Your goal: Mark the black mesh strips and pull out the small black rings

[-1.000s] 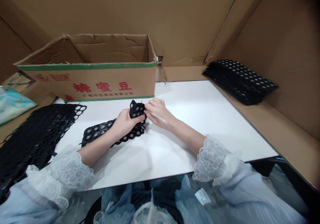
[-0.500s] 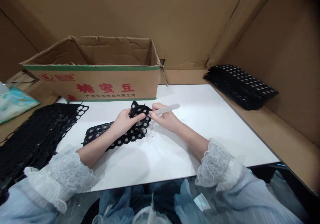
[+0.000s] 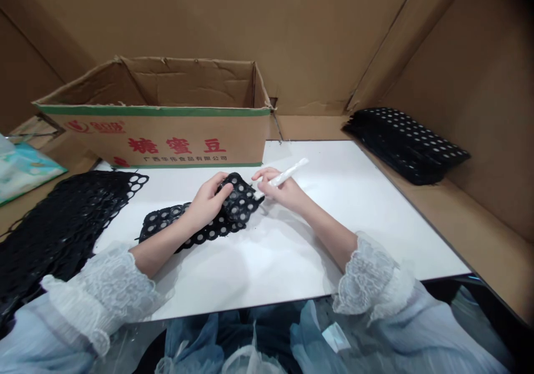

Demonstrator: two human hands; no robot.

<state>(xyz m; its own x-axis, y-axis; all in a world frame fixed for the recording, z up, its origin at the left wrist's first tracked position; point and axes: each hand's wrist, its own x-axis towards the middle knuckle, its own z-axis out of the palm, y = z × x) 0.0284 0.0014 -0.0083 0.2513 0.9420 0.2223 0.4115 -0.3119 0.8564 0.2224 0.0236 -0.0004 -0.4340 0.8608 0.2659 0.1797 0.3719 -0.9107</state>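
My left hand [image 3: 207, 200] pinches the raised end of a black sheet [image 3: 240, 198] with rows of round pale spots, thumb on top. The rest of that sheet lies on the white tabletop, running left under my left forearm. In my right hand [image 3: 287, 192] is a slim white pen-shaped stick [image 3: 294, 170], held like a pen. Its back end points up and right. The front tip is at the right edge of the raised sheet; whether it presses on it I cannot tell.
An open cardboard box [image 3: 167, 134] with red lettering stands behind my hands. A pile of black perforated sheets [image 3: 62, 218] lies at left, near a teal-and-white packet [image 3: 29, 168]. Black spotted sheets [image 3: 404, 146] are stacked at right. Cardboard walls [image 3: 308, 34] enclose the white tabletop [image 3: 325, 251].
The raised end of the sheet has turned to show more of its spotted face. My right hand has shifted slightly right, and the white stick now tilts more steeply.
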